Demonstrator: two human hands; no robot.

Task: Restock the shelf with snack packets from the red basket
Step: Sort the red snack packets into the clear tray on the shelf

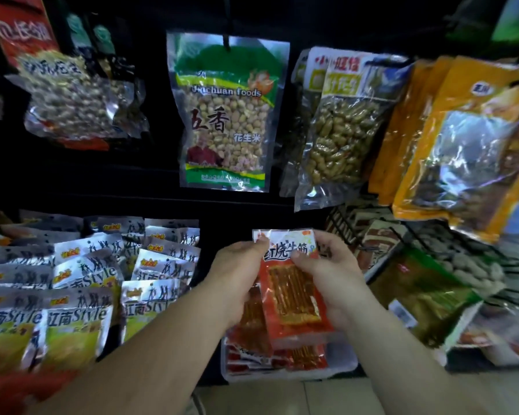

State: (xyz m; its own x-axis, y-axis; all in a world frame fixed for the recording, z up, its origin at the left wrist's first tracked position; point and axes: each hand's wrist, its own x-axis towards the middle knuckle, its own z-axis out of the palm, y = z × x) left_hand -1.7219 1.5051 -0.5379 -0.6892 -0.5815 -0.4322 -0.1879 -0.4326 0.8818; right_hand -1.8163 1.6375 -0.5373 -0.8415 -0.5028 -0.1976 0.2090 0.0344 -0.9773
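The person stands close to the black shop shelving (pixel 72 181), both bare forearms reaching in. Between the hands is a flat red plastic snack packet (pixel 294 298) with a white printed top and a clear window showing orange-brown strips. It is held roughly upright in front of the lower shelf, its printed face towards the person.

The left hand (pixel 237 274) pinches the packet's upper left corner, its fingers (pixel 262 242) clamped on the white band. The right hand (pixel 333 280) grips the right edge, with the thumb pressed across the front just under the band and the other fingers wrapped round behind the top right corner. A second red packet (pixel 252 324) of the same kind sits just behind and to the left, under the left palm. I cannot tell whether that hand holds it too.

Directly below the hands a clear plastic tray (pixel 346 365) holds more red packets lying flat (pixel 306 357). To the left stand overlapping rows of silver packets with yellow-green lower halves (pixel 78 313).

Above, a clear bag of shelled peanuts with a green label (pixel 225 115) hangs from a hook. Beside it is a clear bag of peanuts in their shells (pixel 339 139), then orange-yellow pouches (pixel 462 145). A black wire rack (pixel 402 232) at the right carries a dark green packet (pixel 426 298).

In the bottom left corner there is a blurred red shape (pixel 9 390), perhaps the red basket.
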